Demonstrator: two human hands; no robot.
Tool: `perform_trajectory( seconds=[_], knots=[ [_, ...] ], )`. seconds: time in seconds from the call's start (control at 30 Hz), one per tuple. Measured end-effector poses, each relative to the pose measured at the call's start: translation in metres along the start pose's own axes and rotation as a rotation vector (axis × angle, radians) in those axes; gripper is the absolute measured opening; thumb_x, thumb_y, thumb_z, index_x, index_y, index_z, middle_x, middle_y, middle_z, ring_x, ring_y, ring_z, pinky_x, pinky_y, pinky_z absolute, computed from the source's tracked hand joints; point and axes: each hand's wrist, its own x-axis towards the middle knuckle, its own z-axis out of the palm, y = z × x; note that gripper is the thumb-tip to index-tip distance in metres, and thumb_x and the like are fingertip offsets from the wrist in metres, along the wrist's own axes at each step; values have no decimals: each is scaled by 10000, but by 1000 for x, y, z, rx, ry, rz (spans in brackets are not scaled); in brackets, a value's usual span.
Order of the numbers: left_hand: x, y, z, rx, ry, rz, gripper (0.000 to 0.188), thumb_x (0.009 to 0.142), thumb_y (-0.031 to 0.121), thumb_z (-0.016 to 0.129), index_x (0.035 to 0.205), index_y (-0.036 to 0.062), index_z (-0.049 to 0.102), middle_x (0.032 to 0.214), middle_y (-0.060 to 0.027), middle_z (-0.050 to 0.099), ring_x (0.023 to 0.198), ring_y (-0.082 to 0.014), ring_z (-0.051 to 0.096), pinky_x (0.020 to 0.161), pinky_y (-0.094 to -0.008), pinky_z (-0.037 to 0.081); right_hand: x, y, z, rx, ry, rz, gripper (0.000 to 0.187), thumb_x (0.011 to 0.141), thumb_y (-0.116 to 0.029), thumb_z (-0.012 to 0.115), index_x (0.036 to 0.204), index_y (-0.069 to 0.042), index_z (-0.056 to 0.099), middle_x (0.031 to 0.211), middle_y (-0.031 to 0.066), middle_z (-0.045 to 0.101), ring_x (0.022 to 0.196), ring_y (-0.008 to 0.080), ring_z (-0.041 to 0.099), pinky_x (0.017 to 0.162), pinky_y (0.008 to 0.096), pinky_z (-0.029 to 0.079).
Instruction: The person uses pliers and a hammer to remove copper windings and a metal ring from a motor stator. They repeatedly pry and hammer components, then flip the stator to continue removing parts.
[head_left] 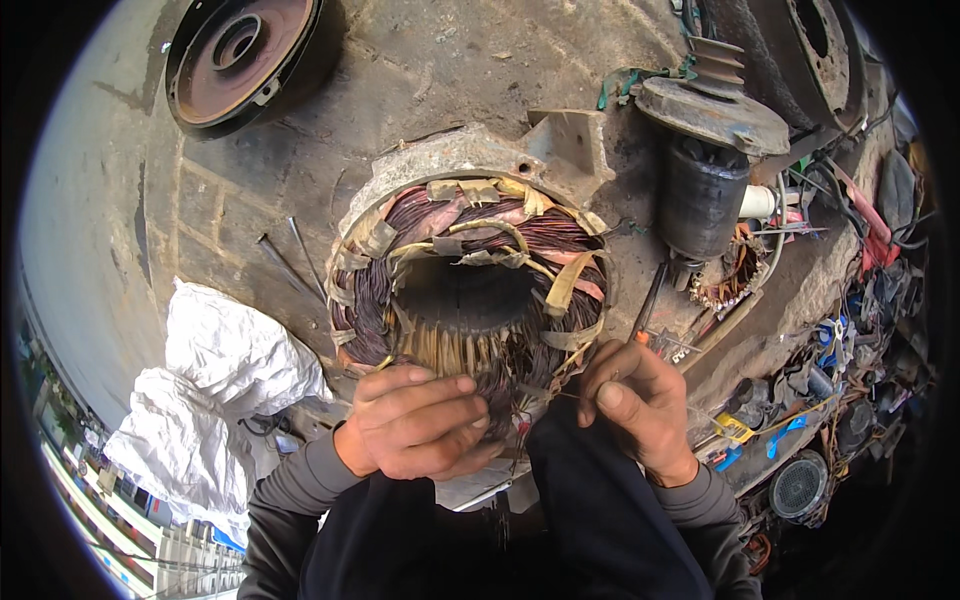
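Grimy ground [430, 70] surrounds the stator [415, 213]; left hand [425, 420] curls at seven o'clock, grip unclear; right hand [637, 400] apparently pinches wire [562, 393] at four; best eased gently.

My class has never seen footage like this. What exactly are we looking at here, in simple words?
There is no robot: a person is working bare-handed. The single picture comes from a wide camera on the person's head, looking down, so edges bend.

In the middle, on a dusty surface, sits a metal ring packed with reddish wire coils. The left hand is at its near edge. The right hand is beside it; a thin strand seems to meet its fingertips, too fine to be sure.

Around them lie a white sheet, two thin rods, a round metal dish and a dark cylinder.
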Motion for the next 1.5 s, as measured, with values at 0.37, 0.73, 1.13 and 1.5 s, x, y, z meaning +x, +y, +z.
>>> perform_trajectory(
  seconds=[0.37, 0.73, 1.13, 1.5],
  knots=[
    [-3, 0, -3, -39, -4, 5, 284, 756, 315, 901, 983, 189, 784, 1127, 23, 794, 1118, -194, 758, 1053, -389, 501, -9, 14, 3, -37, 77, -36, 199, 1114, -168, 654, 1058, 20, 616, 970, 112, 657, 815, 162, 649, 773, 317, 533],
    [1, -2, 8, -81, 153, 15, 186, 818, 246, 854, 951, 145, 775, 1058, -7, 800, 1027, -211, 784, 980, -380, 578, -11, 15, 10, -170, 209, 38, 266, 1099, -230, 669, 1000, 6, 596, 861, 124, 683, 766, 174, 660, 754, 320, 526],
    [2, -4, 11, -127, 197, 15, 168, 834, 214, 855, 952, 132, 768, 1048, -18, 798, 1031, -215, 782, 953, -375, 597, -7, 8, 18, -175, 153, -46, 301, 1099, -253, 659, 999, 14, 563, 955, 213, 704, 810, 232, 695, 775, 366, 569],
    [2, -2, 4, -72, 99, 7, 193, 798, 277, 863, 920, 162, 768, 1064, -8, 804, 1036, -202, 783, 1002, -375, 553, -15, 5, 37, -680, -123, -509, 159, 872, 12, 813, 1006, 61, 745, 1005, 207, 781, 836, 292, 781, 741, 367, 622]
  ],
)
